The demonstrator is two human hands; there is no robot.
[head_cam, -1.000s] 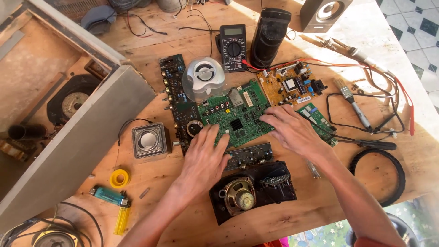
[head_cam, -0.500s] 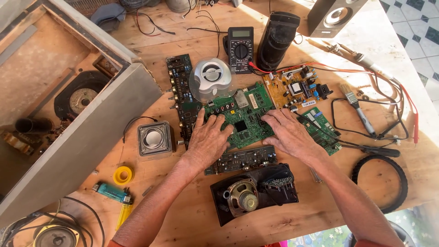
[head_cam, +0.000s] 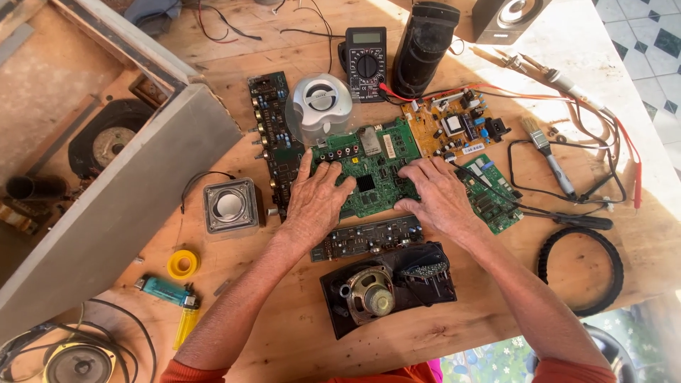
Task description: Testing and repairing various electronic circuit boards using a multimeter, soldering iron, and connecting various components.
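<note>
both hands are lying flat, fingers spread, on the green circuit board (head_cam: 372,170) at the middle of the wooden table (head_cam: 298,340). the left hand (head_cam: 316,202) is pressing its near left edge and the right hand (head_cam: 436,195) its right edge, neither pinching anything. a multimeter (head_cam: 365,53), a yellow circuit board (head_cam: 454,128) and a small square speaker (head_cam: 229,206) are sitting around it in sunlight.

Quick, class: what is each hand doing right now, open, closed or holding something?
Left hand: open, fingers spread flat on the green rectangular circuit board, gripping nothing.
Right hand: open, palm down on the same board.
</note>
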